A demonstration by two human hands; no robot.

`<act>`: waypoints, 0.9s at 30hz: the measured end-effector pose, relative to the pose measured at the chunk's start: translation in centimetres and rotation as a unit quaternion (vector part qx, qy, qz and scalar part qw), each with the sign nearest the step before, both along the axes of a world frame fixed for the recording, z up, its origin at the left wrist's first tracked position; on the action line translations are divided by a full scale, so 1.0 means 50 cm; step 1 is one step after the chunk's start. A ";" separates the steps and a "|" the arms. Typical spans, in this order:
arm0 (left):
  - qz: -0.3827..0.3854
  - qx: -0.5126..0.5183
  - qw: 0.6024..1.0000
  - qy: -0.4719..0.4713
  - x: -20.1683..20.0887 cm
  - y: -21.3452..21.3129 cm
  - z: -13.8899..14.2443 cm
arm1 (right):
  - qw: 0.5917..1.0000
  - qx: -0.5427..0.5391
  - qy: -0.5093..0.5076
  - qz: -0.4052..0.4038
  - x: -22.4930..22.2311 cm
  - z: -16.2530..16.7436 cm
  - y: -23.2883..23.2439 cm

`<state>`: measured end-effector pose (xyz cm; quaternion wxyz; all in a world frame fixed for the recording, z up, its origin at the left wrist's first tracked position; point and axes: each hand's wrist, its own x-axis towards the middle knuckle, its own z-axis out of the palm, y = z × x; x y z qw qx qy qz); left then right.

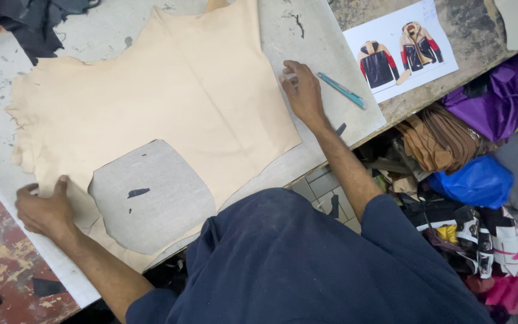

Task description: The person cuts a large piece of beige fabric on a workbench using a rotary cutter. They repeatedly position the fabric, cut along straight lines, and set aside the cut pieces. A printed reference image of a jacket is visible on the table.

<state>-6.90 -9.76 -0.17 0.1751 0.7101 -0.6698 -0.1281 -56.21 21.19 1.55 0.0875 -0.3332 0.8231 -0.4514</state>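
Flattening tan hide (169, 90) on grey surface (325, 54): your left hand (43, 207) pinches near edge, grip closed on it; right hand (301, 90) spread flat at far edge, beside teal pen (342, 90). Cutout already gone. Next move likely needs hide kept taut, wrinkle-free.

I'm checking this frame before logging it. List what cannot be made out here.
- Left hand fingertips: head view, curled under the tan hide edge.
- Right hand palm: head view, pressed flat down, so any grip is unclear; the teal tool lies beside it.
- Hide's top: cut off by the frame edge.
- Jacket drawing sheet: details too small.
- Pile under the table: jumbled, overlapping.
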 end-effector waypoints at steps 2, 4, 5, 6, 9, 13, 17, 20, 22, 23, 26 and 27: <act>-0.015 -0.032 0.999 0.032 0.009 0.028 0.006 | 0.998 0.029 0.046 0.006 -0.006 -0.006 -0.051; -0.035 -0.010 0.991 0.129 0.011 0.040 0.020 | 0.990 0.063 0.121 0.020 -0.010 -0.011 -0.103; -0.048 0.027 0.976 0.211 0.009 0.046 0.028 | 0.988 0.084 0.131 0.024 -0.011 -0.013 -0.127; -0.061 0.064 0.952 0.292 0.005 0.050 0.036 | 0.984 0.106 0.141 0.027 -0.011 -0.015 -0.150; -0.075 0.064 0.886 0.454 -0.015 0.056 0.069 | 0.978 0.151 0.131 0.054 -0.014 -0.013 -0.197; -0.151 -0.016 0.882 0.446 -0.031 0.043 0.111 | 0.986 0.045 0.127 0.100 -0.002 0.010 -0.229; -0.089 -0.022 0.933 0.348 -0.014 0.026 0.121 | 0.995 -0.005 -0.023 0.093 0.030 0.053 -0.231; -0.091 0.005 0.923 0.375 0.009 0.026 0.109 | 0.984 0.088 -0.128 0.085 0.049 0.074 -0.209; -0.016 0.093 0.926 0.365 0.018 0.042 0.096 | 0.977 0.078 -0.152 0.131 0.058 0.074 -0.183; -0.050 0.076 0.928 0.361 0.022 0.049 0.094 | 0.974 0.044 -0.143 0.169 0.058 0.074 -0.173; -0.127 0.044 0.926 0.353 -0.002 0.089 0.094 | 0.977 0.037 -0.031 0.206 0.075 0.068 -0.160; -0.137 0.036 0.925 0.353 -0.023 0.098 0.100 | 0.978 0.047 0.022 0.203 0.087 0.071 -0.162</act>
